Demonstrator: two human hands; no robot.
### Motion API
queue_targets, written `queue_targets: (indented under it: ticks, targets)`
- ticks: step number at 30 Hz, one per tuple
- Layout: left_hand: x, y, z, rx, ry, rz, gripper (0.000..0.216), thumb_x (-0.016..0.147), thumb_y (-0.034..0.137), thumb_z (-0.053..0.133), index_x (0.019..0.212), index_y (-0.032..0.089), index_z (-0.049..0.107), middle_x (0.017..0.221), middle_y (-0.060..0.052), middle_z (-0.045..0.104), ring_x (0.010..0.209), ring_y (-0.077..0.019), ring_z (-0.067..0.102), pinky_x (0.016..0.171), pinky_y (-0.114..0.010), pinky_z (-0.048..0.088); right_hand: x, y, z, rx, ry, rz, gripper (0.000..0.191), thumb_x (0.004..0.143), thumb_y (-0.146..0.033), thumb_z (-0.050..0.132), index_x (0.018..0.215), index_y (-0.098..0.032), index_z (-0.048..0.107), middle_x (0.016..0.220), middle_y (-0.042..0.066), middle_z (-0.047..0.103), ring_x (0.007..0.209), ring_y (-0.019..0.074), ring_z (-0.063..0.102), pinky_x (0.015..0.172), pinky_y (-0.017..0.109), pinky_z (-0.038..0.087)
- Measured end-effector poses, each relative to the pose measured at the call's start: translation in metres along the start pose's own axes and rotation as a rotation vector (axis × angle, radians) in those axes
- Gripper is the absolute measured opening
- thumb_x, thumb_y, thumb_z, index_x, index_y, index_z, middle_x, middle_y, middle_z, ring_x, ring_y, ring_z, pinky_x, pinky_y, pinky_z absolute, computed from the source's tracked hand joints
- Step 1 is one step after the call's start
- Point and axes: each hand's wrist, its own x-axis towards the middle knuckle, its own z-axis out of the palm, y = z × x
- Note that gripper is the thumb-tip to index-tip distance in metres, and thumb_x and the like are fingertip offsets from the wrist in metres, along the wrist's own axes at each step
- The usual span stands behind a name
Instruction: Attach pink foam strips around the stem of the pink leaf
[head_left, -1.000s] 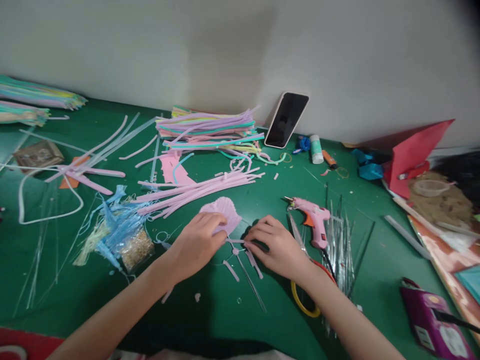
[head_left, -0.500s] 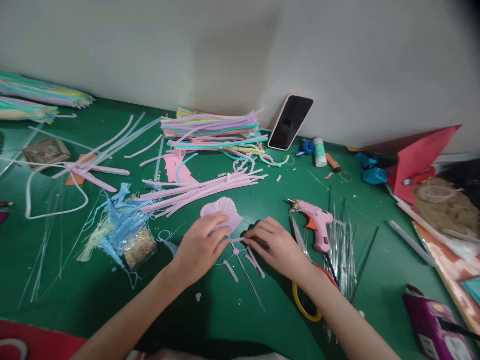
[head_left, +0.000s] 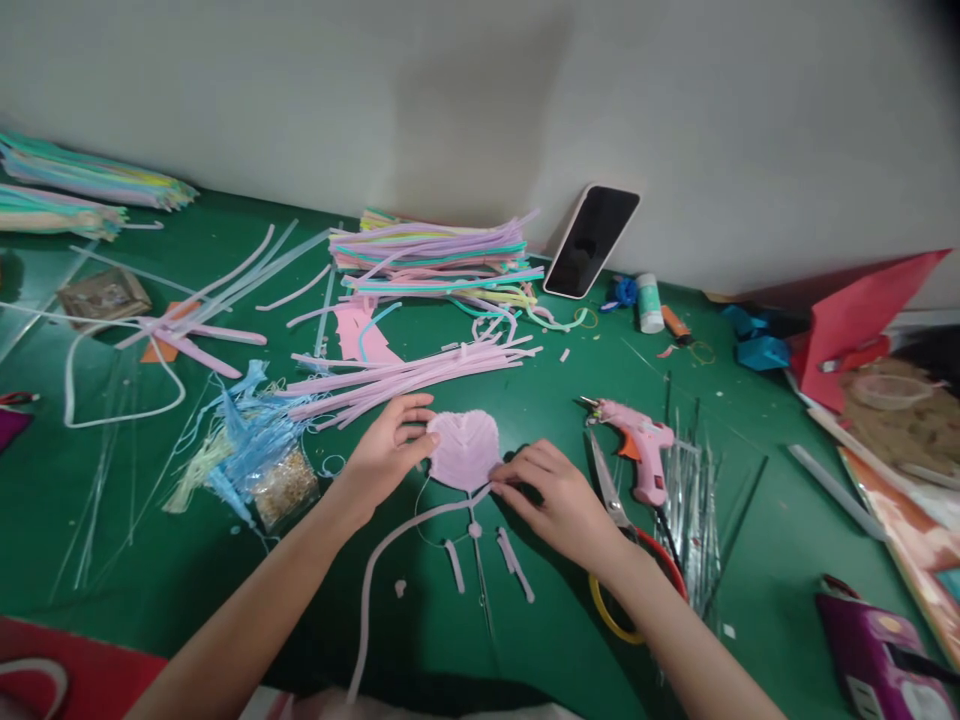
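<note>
A lilac heart-shaped piece made of pipe cleaners (head_left: 465, 450) lies between my hands. My left hand (head_left: 394, 445) holds it by its left edge, thumb and fingers closed there. At its lower right corner my right hand (head_left: 551, 495) pinches the end of a long lilac pipe cleaner (head_left: 369, 580), which curves down to the table's front edge. Under the heart, a thin wire stem carries a small lilac knob (head_left: 475, 531). Short cut pipe cleaner pieces lie on either side of the stem, one on the left (head_left: 455, 566) and some on the right (head_left: 515, 565).
Scissors (head_left: 611, 490) and a pink glue gun (head_left: 637, 440) lie by my right forearm, beside silvery strips (head_left: 686, 520). Pipe cleaner bundles (head_left: 435, 250), blue tassels (head_left: 251, 430) and a bag of small gold pieces (head_left: 285, 487) are left and back. A phone (head_left: 592, 240) leans on the wall.
My left hand has moved left and up to the heart's edge, uncovering the heart. The long pipe cleaner now trails toward the front. The view has shifted slightly.
</note>
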Motion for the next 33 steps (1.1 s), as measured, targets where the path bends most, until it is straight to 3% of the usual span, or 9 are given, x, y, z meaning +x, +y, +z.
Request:
queue_targets:
  ticks: [3, 7, 10, 17, 26, 29, 33]
  targets:
    - [-0.005, -0.002, 0.001, -0.074, -0.094, -0.050, 0.059, 0.075, 0.030, 0.068, 0.127, 0.019, 0.044, 0.127, -0.015, 0.052, 0.107, -0.0250, 0.061, 0.080, -0.036, 0.056, -0.004, 0.000, 0.002, 0.007, 0.031, 0.027, 0.006, 0.089, -0.019, 0.060, 0.087, -0.022, 0.064, 0.081, 0.003, 0.068, 0.081, 0.0197, 0.058, 0.075, 0.034, 0.047]
    - [-0.011, -0.013, 0.005, -0.052, -0.150, -0.032, 0.067, 0.075, 0.028, 0.068, 0.133, 0.022, 0.035, 0.117, -0.013, 0.055, 0.094, -0.0213, 0.065, 0.077, -0.036, 0.057, -0.009, -0.004, 0.004, -0.041, 0.082, 0.080, 0.009, 0.089, -0.021, 0.057, 0.082, -0.021, 0.062, 0.078, 0.004, 0.066, 0.080, 0.0206, 0.057, 0.073, 0.036, 0.045]
    - [-0.012, -0.019, 0.010, -0.066, -0.144, -0.021, 0.063, 0.077, 0.028, 0.065, 0.132, 0.022, 0.035, 0.109, -0.009, 0.056, 0.082, -0.0168, 0.066, 0.070, -0.033, 0.059, -0.012, -0.012, 0.006, -0.135, 0.081, 0.027, 0.005, 0.088, -0.024, 0.059, 0.089, -0.021, 0.063, 0.085, 0.006, 0.068, 0.087, 0.0227, 0.056, 0.074, 0.037, 0.042]
    - [-0.009, -0.025, 0.015, -0.132, -0.125, -0.017, 0.061, 0.074, 0.023, 0.066, 0.129, 0.023, 0.038, 0.105, -0.006, 0.056, 0.079, -0.0146, 0.065, 0.069, -0.031, 0.059, -0.013, -0.021, 0.018, -0.283, 0.085, -0.171, 0.008, 0.090, -0.016, 0.057, 0.093, -0.021, 0.064, 0.090, 0.005, 0.070, 0.091, 0.0214, 0.056, 0.077, 0.037, 0.039]
    - [-0.010, -0.023, 0.018, -0.063, -0.124, 0.010, 0.056, 0.073, 0.021, 0.064, 0.125, 0.020, 0.042, 0.105, -0.006, 0.059, 0.077, -0.0132, 0.066, 0.067, -0.027, 0.056, -0.011, -0.013, 0.021, -0.388, 0.110, -0.214, 0.010, 0.089, -0.014, 0.057, 0.095, -0.021, 0.063, 0.090, 0.004, 0.071, 0.089, 0.0213, 0.058, 0.081, 0.039, 0.040]
    - [-0.009, -0.024, 0.016, -0.014, -0.139, 0.033, 0.053, 0.076, 0.022, 0.064, 0.125, 0.019, 0.043, 0.107, -0.008, 0.060, 0.081, -0.0152, 0.066, 0.071, -0.030, 0.056, -0.011, -0.014, 0.020, -0.365, 0.114, -0.203, 0.010, 0.089, -0.014, 0.057, 0.095, -0.021, 0.063, 0.091, 0.005, 0.071, 0.090, 0.0218, 0.058, 0.079, 0.038, 0.040]
    - [0.001, -0.018, 0.014, 0.049, -0.226, 0.168, 0.043, 0.086, 0.026, 0.054, 0.128, 0.017, 0.046, 0.117, -0.013, 0.061, 0.103, -0.0216, 0.064, 0.086, -0.037, 0.054, -0.013, -0.013, 0.011, -0.250, 0.160, -0.111, 0.012, 0.089, -0.015, 0.056, 0.097, -0.021, 0.061, 0.091, 0.006, 0.069, 0.091, 0.0231, 0.057, 0.078, 0.039, 0.043]
